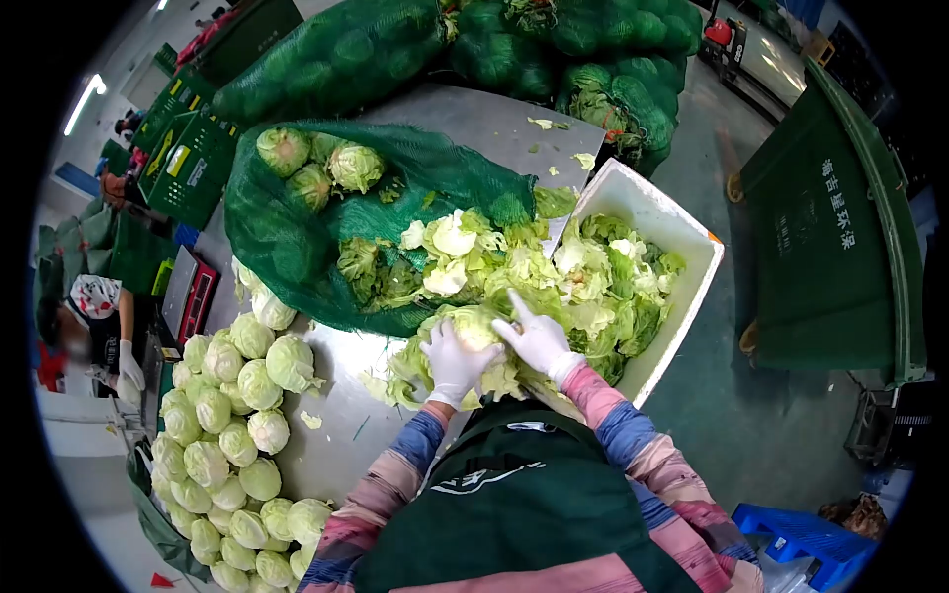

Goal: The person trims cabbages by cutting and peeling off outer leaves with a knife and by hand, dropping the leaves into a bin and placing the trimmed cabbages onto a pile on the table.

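Observation:
A pale green cabbage [473, 326] sits at the near edge of the steel table [336, 455], close to my chest. My left hand [453, 364], in a white glove, grips its left side. My right hand [537, 339], also gloved, rests on its right side with the forefinger stretched out. Loose outer leaves [400, 381] hang around the head. To the right stands a white box [660, 212] heaped with torn leaves [593, 287].
A green net sack [287, 237] lies open on the table with untrimmed cabbages [326, 168]. Several trimmed heads [232, 415] are piled at the left. Full green sacks [554, 49] lie behind. A large green bin [825, 237] stands right. Another person [99, 326] works at far left.

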